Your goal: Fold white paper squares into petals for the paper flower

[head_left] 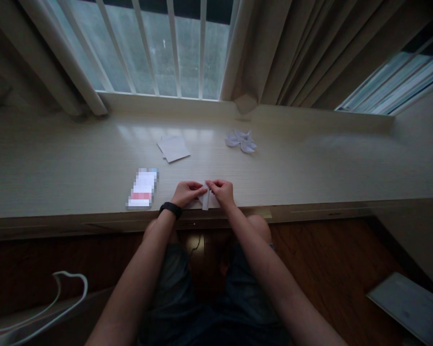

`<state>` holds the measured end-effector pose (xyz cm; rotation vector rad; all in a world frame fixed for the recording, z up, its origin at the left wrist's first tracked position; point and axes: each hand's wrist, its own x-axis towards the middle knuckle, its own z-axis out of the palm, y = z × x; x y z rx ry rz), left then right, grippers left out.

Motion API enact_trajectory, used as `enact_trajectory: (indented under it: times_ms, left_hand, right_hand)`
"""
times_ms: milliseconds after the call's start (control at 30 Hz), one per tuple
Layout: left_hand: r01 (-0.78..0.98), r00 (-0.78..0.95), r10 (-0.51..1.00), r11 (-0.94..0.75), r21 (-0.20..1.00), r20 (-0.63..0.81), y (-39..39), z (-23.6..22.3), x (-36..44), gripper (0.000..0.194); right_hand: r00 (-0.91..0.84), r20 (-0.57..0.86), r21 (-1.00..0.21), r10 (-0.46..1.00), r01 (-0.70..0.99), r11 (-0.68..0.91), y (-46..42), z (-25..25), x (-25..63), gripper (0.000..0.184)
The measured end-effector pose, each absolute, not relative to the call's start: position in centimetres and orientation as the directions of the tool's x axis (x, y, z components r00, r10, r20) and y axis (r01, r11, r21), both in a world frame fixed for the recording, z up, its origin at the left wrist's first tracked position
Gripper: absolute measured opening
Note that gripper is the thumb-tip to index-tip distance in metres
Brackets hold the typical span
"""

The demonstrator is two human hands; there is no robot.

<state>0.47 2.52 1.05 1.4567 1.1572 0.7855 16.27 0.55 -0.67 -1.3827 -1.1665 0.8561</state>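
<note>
A small piece of folded white paper (205,199) is held upright between my two hands, just above the front edge of the pale ledge. My left hand (188,192), with a black band on its wrist, pinches the paper's left side. On the other side, my right hand (222,191) grips the upper right part between thumb and fingers. A narrow strip stands out down the paper's middle; its finer folds are too small to make out. Beyond my hands lie a stack of square white paper sheets (174,148) and several folded white paper shapes (241,141).
A phone (143,188) with a lit, blurred-out screen lies left of my hands. Behind the ledge (310,168) are a barred window (187,53) and beige curtains (292,53). A white bag handle (82,283) and a flat pale object (411,302) are low at the sides.
</note>
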Motion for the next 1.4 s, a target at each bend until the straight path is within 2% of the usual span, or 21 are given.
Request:
enact_trajectory:
  times_ms: [167,333,500,700,1000,1400]
  left_hand:
    - [0.230,0.407,0.899,0.070,0.971,-0.161,2.7,1.7,0.1,0.044]
    - [0.168,0.351,0.927,0.076,0.983,-0.132,2.9,1.4,0.0,0.047]
    - [0.069,0.297,0.942,0.141,0.988,-0.155,3.1,0.5,-0.1,0.049]
    - [0.053,0.279,0.946,0.159,0.986,-0.167,3.1,0.4,-0.1,0.037]
    - [0.073,0.251,0.961,0.100,0.992,-0.115,3.2,-0.1,0.1,0.037]
    - [0.076,0.159,0.985,0.060,0.995,-0.072,3.0,0.0,-0.1,0.040]
  right_hand:
    - [0.199,0.105,-0.975,0.974,0.212,0.062,0.4,-0.6,16.5,0.040]
    - [0.057,0.053,-0.970,0.997,0.242,0.038,-0.1,-0.1,17.1,0.048]
    - [-0.047,0.050,-0.968,0.998,0.246,0.060,-0.5,0.0,17.5,0.043]
    - [-0.087,-0.017,-0.975,0.996,0.223,0.003,-0.3,0.1,17.7,0.041]
    - [-0.107,-0.035,-0.981,0.994,0.195,-0.014,0.1,-0.3,18.0,0.039]
    - [-0.237,-0.050,-0.923,0.970,0.383,0.046,0.3,-0.2,18.1,0.043]
